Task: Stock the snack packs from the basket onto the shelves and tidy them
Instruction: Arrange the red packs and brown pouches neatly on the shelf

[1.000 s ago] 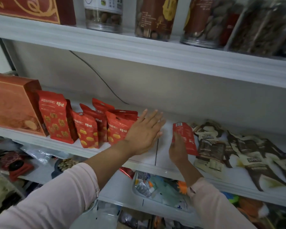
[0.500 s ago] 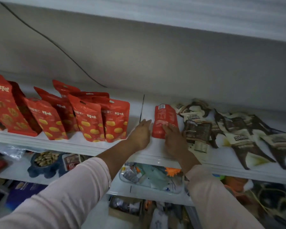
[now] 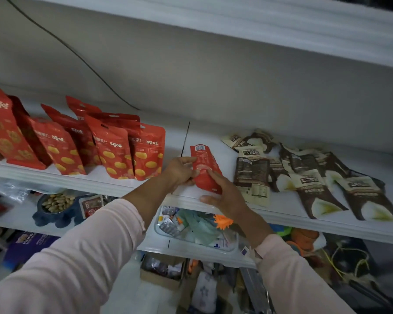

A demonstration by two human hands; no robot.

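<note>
Near the front edge of the middle shelf (image 3: 100,185), a red snack pack (image 3: 203,163) is gripped on its left side by the curled left hand (image 3: 182,171) and at its near end by the right hand (image 3: 226,197). Its long axis runs front to back, barcode end rearward. Standing red pouches (image 3: 127,150) are ranged leftward, flat brown packs (image 3: 304,177) rightward.

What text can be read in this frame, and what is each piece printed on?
"百草味": logo on the fronts of the standing red packs.
"板栗仁": beside that logo on the rightmost of them, slightly blurred.
"三只松鼠": label band on the brown-and-cream packs lying flat.
Red pack held by the left hand and right hand: barcode and fine print, too small to read.
Items in the clear tray below: too blurred.
</note>
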